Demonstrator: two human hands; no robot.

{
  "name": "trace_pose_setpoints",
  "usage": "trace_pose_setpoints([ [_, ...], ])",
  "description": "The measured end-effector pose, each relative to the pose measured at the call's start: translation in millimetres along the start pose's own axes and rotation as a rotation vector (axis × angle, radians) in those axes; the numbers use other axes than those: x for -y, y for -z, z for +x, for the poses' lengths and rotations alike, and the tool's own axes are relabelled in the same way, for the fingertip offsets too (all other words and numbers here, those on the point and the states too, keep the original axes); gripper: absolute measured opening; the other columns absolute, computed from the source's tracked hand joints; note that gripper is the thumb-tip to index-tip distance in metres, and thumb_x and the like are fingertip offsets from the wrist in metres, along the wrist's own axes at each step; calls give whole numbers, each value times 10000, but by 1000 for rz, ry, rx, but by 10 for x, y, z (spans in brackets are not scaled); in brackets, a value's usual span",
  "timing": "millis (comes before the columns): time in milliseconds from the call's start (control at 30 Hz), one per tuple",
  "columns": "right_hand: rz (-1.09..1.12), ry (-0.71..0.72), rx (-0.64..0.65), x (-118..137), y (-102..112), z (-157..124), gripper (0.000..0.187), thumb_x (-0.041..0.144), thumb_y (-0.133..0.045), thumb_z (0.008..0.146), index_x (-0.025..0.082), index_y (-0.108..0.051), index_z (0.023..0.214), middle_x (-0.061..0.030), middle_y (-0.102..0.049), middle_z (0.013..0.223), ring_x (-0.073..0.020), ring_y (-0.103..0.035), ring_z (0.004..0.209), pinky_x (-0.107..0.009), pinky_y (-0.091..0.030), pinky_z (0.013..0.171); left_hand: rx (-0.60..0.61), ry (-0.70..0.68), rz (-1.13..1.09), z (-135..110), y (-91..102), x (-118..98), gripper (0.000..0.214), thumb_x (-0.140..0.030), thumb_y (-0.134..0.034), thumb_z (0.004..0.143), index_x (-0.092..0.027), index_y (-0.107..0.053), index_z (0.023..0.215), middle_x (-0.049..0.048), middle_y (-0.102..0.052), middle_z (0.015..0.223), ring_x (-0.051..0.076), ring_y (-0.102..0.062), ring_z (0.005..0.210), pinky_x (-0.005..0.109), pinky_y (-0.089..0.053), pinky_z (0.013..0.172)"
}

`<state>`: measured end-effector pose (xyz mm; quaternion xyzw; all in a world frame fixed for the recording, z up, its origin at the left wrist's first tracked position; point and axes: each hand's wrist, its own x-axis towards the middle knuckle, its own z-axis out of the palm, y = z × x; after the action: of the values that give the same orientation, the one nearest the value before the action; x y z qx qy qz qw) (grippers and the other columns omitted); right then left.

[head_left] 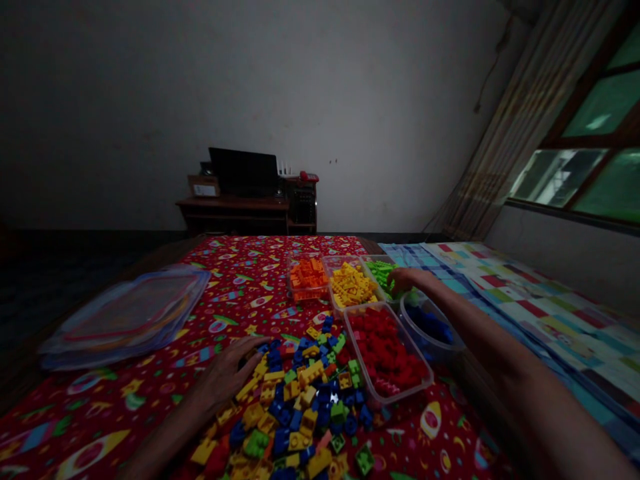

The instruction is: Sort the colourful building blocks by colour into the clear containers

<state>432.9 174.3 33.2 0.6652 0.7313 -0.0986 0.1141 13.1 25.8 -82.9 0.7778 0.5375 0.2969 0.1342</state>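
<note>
A mixed heap of toy building bricks (295, 393) in yellow, blue, green and red lies on the red patterned cloth (235, 293). My left hand (233, 370) rests at the heap's left edge, thumb and fingers apart, fingertips by blue and yellow bricks. Over the box of green bricks (381, 272) hangs my right hand (407, 280), fingers bent downward. Its fingertips are partly hidden, so I cannot see whether they hold a brick. Close by are boxes of yellow bricks (350, 285), orange bricks (307, 277) and red bricks (383, 347), and a round tub of blue bricks (427, 323).
Clear plastic lids (130, 313) lie stacked on the left of the cloth. Right of the boxes spreads a checked, patchwork cover (520, 313). A desk (235, 205) with a black monitor (243, 172) stands against the far wall; a curtained window (595, 140) is at right.
</note>
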Motion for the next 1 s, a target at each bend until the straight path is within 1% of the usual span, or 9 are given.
trace_pose_setpoints([
  [133,20,25,-137,93,46,-37,381,137,-634,726,125,-670,1105,-77,-706,778,-143,-643,637,-205,-475,592,1,-18,-4,-1,-26,47,406,-450,-443,833,-230,-679,1079,68,-710,1068,226,-661,967,307,-532,839],
  [200,16,57,-230,120,112,-99,393,125,-571,767,104,-641,1154,-105,-710,849,-152,-651,732,-204,-465,649,1,-16,-8,-1,-35,55,396,-445,-446,831,-232,-681,1068,67,-709,1071,225,-656,975,315,-524,855],
  [333,1,156,-346,190,203,-329,320,108,-486,803,85,-671,1063,-126,-699,878,-159,-632,790,-211,-428,681,8,-9,-34,4,-23,-14,389,-433,-454,824,-235,-679,1072,67,-703,1086,229,-644,993,327,-510,870],
  [433,66,349,-442,347,177,-569,270,104,-484,783,106,-679,970,-92,-685,798,-140,-597,699,-214,-408,635,18,21,-69,8,8,-101,397,-413,-463,805,-217,-684,1070,80,-705,1075,242,-643,989,346,-501,879],
  [500,178,500,-492,534,115,-757,285,84,-490,757,116,-662,982,-77,-676,788,-128,-580,672,-214,-406,622,17,68,-94,10,30,-145,392,-407,-487,780,-205,-695,1043,86,-710,1060,250,-652,958,356,-506,865],
  [600,333,644,-460,911,-11,-1057,350,35,-482,724,121,-638,1025,-64,-669,807,-109,-567,656,-206,-404,610,-14,141,-144,8,62,-176,389,-376,-514,749,-202,-692,1047,75,-717,1044,252,-661,930,355,-515,837],
  [700,353,692,-352,1300,-135,-1285,333,34,-505,737,122,-636,1030,-43,-656,770,-98,-550,633,-198,-397,594,-63,185,-209,6,90,-185,416,-367,-533,734,-184,-673,1081,70,-725,1009,248,-666,910,348,-521,816],
  [867,136,573,-349,1749,-298,-1310,274,116,-480,841,120,-634,1067,-108,-672,929,-162,-601,846,-238,-436,727,-88,192,-323,24,99,-169,467,-397,-520,752,-147,-638,1128,88,-723,993,243,-671,887,344,-533,784],
  [1000,-56,459,-264,2017,-430,-1195,293,108,-437,860,93,-624,1086,-165,-646,1055,-220,-598,992,-291,-449,821,-104,172,-380,43,82,-122,459,-412,-469,794,-155,-633,1136,100,-717,1011,254,-668,931,372,-525,826],
])
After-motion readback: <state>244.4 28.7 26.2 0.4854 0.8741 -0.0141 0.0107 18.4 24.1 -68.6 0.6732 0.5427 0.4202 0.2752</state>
